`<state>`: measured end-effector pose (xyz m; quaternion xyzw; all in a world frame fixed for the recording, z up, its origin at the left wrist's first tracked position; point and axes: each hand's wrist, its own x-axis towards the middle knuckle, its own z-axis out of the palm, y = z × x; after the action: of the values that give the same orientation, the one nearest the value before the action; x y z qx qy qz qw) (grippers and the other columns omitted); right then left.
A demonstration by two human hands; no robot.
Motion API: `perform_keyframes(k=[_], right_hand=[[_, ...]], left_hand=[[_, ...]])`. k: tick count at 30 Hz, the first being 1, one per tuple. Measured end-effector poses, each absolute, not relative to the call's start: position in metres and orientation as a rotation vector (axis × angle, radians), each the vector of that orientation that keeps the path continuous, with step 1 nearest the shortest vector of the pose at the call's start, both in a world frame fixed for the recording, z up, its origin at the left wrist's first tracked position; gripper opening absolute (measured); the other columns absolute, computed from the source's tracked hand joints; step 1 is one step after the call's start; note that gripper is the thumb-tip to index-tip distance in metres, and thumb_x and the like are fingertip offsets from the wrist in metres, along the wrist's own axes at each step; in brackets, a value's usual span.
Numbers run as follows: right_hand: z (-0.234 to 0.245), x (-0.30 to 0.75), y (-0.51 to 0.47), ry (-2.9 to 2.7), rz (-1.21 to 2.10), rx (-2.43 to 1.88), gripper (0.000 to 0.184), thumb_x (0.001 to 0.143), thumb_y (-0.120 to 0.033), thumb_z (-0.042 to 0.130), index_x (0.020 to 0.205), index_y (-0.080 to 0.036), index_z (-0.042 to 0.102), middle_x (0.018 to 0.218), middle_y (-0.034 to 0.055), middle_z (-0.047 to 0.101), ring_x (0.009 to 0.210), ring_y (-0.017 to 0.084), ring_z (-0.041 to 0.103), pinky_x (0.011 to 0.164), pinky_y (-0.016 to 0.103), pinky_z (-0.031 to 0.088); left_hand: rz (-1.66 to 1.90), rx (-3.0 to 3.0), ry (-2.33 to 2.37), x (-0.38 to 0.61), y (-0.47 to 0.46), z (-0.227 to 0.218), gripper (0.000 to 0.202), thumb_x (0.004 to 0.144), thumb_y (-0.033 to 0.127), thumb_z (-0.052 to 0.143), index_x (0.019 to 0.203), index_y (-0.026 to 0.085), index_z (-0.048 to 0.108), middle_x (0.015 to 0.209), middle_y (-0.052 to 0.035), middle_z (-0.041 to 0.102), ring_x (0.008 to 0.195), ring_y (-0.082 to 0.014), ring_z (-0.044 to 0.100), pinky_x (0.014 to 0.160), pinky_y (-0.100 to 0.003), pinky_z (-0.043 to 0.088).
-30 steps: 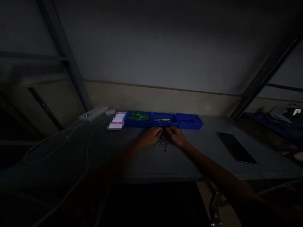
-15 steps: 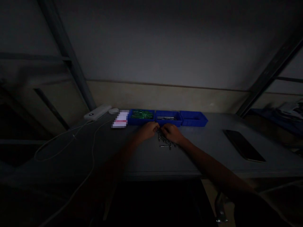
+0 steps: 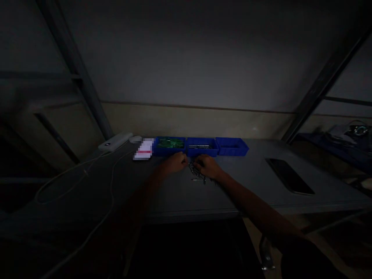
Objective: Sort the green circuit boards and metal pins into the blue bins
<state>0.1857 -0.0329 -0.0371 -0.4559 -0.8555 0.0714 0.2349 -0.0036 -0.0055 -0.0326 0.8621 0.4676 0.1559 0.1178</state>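
Small shiny metal rods (image 3: 198,179) lie in a loose pile on the grey table. My right hand (image 3: 209,167) rests over the pile's right side, fingers curled down among the pieces; what they grip is hidden. Just left of the pile is my left hand (image 3: 176,162), its fingers pinched together, and anything between them is too dark to make out. Behind my hands stand three blue bins in a row. Green items fill the left bin (image 3: 163,152), and metal rods lie in the middle bin (image 3: 203,152). I see no contents in the right bin (image 3: 233,151).
A dark phone or tablet (image 3: 289,176) lies on the table (image 3: 250,186) at the right. On the left are a white power bank (image 3: 115,142) with a cable (image 3: 112,186) and a blurred white card (image 3: 143,149). Metal posts rise at both sides.
My view has shifted slightly. The gap between my hands has widened a little, and my right hand has come down over the metal pieces, while the bins keep their places.
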Motion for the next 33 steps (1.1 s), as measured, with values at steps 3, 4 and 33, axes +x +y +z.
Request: perform_keyframes(k=[3,4,33], right_hand=[[-0.038,0.186,-0.033,-2.321,0.211,-1.253,0.015,0.083,-0.023,0.053,0.088,-0.016,0.066,0.089,0.0073,0.066,0.086,0.018,0.059,0.078,0.028,0.041],[-0.039,0.186,-0.033,-2.31,0.22,-1.242,0.016,0.084,-0.025,0.052,0.088,-0.016,0.065,0.089,0.007,0.066,0.085,0.017,0.059,0.077,0.028,0.041],[-0.026,0.192,-0.037,-2.076,0.162,-1.143,0.029,0.09,-0.032,0.041,0.073,-0.016,0.058,0.069,0.002,0.058,0.063,0.012,0.05,0.062,0.023,0.035]], left_hand=[[0.445,2.496,1.376,-0.006,-0.005,-0.031,0.011,0.077,0.017,0.05,0.073,0.017,0.061,0.081,-0.0047,0.062,0.079,-0.0184,0.057,0.072,-0.027,0.043],[0.444,2.485,1.383,-0.007,-0.005,-0.03,0.013,0.078,0.017,0.048,0.075,0.017,0.06,0.081,-0.0047,0.062,0.079,-0.0186,0.057,0.072,-0.028,0.043],[0.846,2.376,1.266,0.008,-0.017,-0.011,0.028,0.086,0.029,0.039,0.075,0.015,0.06,0.075,-0.0031,0.065,0.072,-0.015,0.058,0.068,-0.026,0.043]])
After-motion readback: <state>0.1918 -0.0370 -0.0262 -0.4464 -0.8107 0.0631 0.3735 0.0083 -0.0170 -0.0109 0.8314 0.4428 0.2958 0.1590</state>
